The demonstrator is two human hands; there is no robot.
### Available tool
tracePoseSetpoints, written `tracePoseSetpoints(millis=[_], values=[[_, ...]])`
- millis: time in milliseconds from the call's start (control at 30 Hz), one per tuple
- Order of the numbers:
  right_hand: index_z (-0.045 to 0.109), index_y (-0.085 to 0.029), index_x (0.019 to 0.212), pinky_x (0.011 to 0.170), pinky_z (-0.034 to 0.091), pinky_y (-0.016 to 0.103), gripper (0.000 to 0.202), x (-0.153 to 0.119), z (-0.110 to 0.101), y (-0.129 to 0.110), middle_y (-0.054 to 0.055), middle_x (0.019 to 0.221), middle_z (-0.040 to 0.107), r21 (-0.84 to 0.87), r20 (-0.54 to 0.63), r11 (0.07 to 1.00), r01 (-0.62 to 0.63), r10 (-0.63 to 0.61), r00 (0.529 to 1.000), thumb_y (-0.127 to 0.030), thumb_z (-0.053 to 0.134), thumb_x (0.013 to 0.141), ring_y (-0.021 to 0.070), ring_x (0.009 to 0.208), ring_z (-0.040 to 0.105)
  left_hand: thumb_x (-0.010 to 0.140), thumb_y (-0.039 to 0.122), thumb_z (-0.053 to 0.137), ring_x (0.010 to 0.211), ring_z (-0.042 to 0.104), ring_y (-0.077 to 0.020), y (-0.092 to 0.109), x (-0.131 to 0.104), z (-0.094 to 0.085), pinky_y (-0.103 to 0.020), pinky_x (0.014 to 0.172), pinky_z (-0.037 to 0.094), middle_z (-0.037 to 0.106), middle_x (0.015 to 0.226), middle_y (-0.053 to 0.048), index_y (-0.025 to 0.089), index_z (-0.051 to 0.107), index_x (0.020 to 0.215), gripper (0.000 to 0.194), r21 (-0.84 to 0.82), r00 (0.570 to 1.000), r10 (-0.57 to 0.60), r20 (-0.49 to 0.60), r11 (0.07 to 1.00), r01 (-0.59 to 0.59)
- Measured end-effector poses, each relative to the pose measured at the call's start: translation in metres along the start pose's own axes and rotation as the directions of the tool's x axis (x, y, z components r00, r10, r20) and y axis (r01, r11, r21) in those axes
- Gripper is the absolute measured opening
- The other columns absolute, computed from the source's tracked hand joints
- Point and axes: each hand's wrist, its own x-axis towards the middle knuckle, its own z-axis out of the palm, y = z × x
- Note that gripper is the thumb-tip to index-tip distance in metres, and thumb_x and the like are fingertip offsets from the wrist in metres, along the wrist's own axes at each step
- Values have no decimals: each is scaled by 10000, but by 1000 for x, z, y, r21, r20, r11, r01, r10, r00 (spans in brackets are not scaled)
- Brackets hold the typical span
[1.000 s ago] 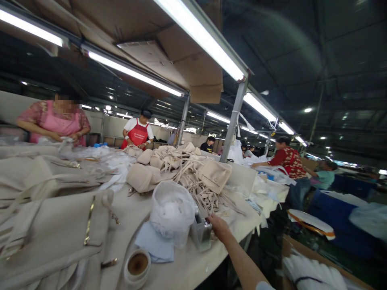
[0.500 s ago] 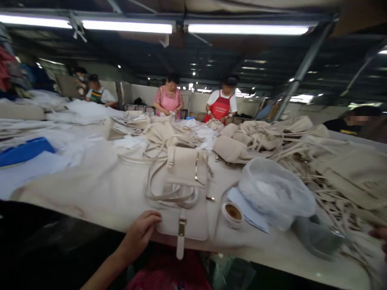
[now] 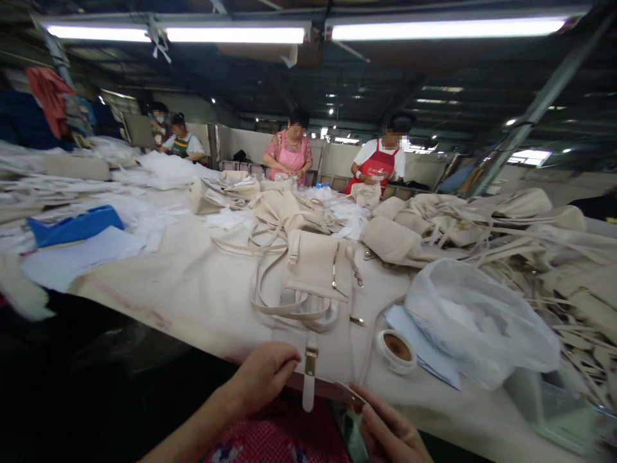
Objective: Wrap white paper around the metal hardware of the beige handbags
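A cream handbag (image 3: 315,283) with gold hardware and looped handles lies flat on the cloth-covered table (image 3: 193,289), its strap with a gold buckle (image 3: 309,379) hanging over the near edge. My left hand (image 3: 263,376) rests on the bag's near left corner at the table edge, fingers curled over it. Just right of the strap, at the bag's lower right edge, my right hand (image 3: 388,431) touches it with fingers bent. Whether either hand grips the bag firmly is unclear.
A small open round tin (image 3: 396,350) sits right of the bag on blue paper (image 3: 424,350), beside a white plastic bag (image 3: 475,321). Piles of cream bags and straps (image 3: 482,225) fill the right. Several workers (image 3: 292,151) stand across the table. Blue tray (image 3: 74,225) at left.
The view swung from the table's right end to the bag in front. My left hand slid right along the bag's near edge, and my right hand came in from the right.
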Motion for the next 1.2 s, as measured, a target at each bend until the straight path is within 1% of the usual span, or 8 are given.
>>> tracePoseSetpoints(millis=[100,267,400,500,667,800,967,1200], values=[[757,-207,1056,384,198,171,591,14,4,-5,-19,531,559,50,42,999,11,-13,999,-619,774,632,31,375,358,842,98,429,1029,597,-212,-8,34,3,-313,926,452,663,1085,-93,168,661,1011,296,121,982,134,-130,986,-119],[748,-222,1039,448,344,180,531,32,27,-7,49,837,730,121,-7,988,92,-91,996,-383,898,556,58,486,493,838,82,459,1133,525,-249,-21,78,9,-403,1027,409,606,1184,-115,175,656,1058,310,377,942,300,-149,898,-226],[745,-208,955,465,396,175,586,39,48,-15,12,736,705,212,-115,971,109,-86,990,-347,942,421,87,549,540,828,113,530,1306,398,-301,-29,94,9,-523,1136,252,544,1305,-122,180,685,913,189,527,921,387,-51,793,-304],[739,-153,846,416,371,172,547,40,53,-20,4,646,677,128,-116,990,61,-46,992,-419,928,407,52,443,471,811,60,516,1388,313,-306,-31,101,6,-565,1170,134,522,1356,-117,174,690,821,208,537,900,432,62,745,-395],[709,-127,859,393,411,195,565,48,58,-24,65,690,714,-37,-110,999,27,-31,993,-510,869,476,156,558,619,823,151,583,1349,386,-330,-16,117,-20,-591,1137,204,512,1390,-159,150,697,813,115,273,970,235,57,931,-242],[690,-156,815,524,518,224,508,70,78,-32,37,742,717,105,-168,990,99,-80,982,-427,892,436,184,700,675,792,185,630,1356,392,-317,0,126,-40,-543,1111,286,500,1419,-155,160,704,815,81,190,981,193,28,962,-194],[651,-200,772,503,478,171,430,95,95,-28,-35,720,683,322,-281,908,269,-180,943,-293,892,428,113,649,633,846,180,528,1378,354,-346,2,113,-32,-673,1106,169,548,1387,-124,173,706,758,199,185,985,140,-97,975,-121],[637,-209,821,484,478,186,447,93,91,-17,-8,760,701,317,-243,927,200,-125,962,-279,896,464,140,688,658,855,167,516,1362,372,-351,-2,109,-20,-700,1106,155,565,1375,-110,176,741,749,249,198,977,112,-183,977,-75]])
